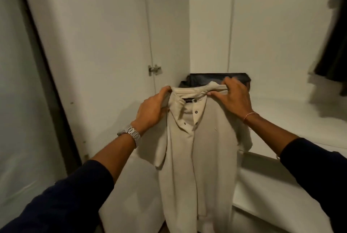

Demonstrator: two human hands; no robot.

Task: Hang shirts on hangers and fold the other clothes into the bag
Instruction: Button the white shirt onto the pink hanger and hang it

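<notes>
A beige button-up shirt (199, 157) hangs full length in front of me, collar up and facing me. My left hand (152, 108) grips its left shoulder by the collar. My right hand (234, 97) pinches the right shoulder, thumb in front and fingers behind. Behind the shirt's top edge sits a dark folded garment or bag (216, 77) on the white shelf (281, 120); I cannot tell which it is. No hanger is visible.
White wardrobe doors with a metal latch (154, 69) fill the left. Dark clothes (336, 45) hang at the upper right above the shelf. A second white shelf (272, 195) lies lower on the right. A dark door edge (47, 82) runs down the left.
</notes>
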